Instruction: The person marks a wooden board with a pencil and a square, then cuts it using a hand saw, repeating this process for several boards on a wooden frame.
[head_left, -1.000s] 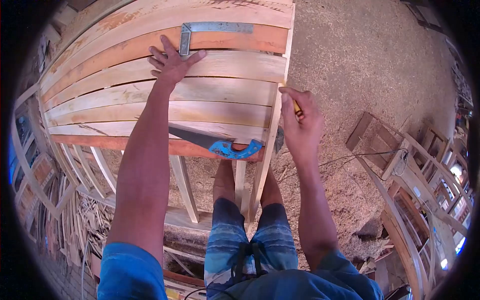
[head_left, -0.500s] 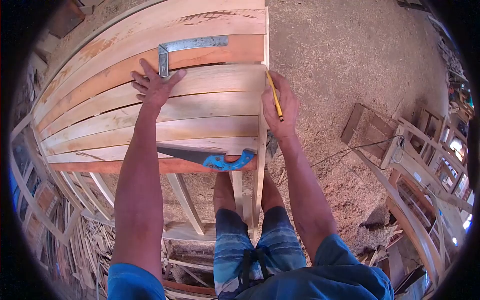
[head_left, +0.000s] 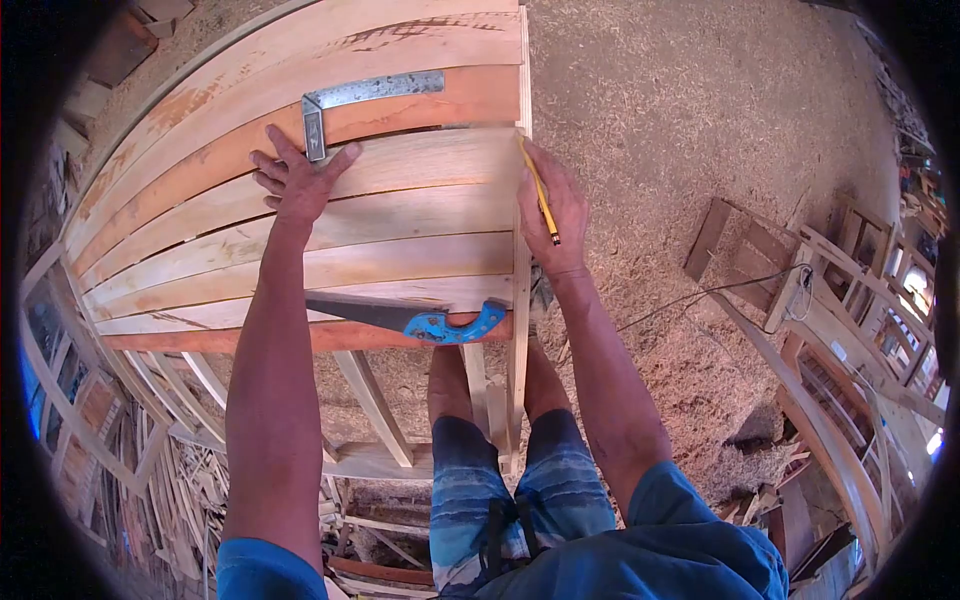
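My left hand [head_left: 301, 182] lies flat with fingers spread on the wooden planks [head_left: 430, 211], its fingertips just left of a metal try square [head_left: 372, 91]. In my right hand [head_left: 556, 210] is a yellow pencil [head_left: 541, 190], its tip at the right end of a pale plank, by the upright edge strip [head_left: 525, 70]. A handsaw [head_left: 428, 322] with a blue handle rests across the lower planks, between my forearms, its blade pointing left. Part of the blade is hidden behind my left forearm.
Wood shavings cover the ground [head_left: 660, 140] to the right. A wooden frame [head_left: 740, 258] with a cable stands there, with more timber beyond it. Wooden ribs [head_left: 372, 405] show below the planks. Scrap wood [head_left: 165, 500] is heaped at the lower left.
The planks, try square and both hands sit slightly further left in the view. The pencil has tilted a little and stays at the plank's end.
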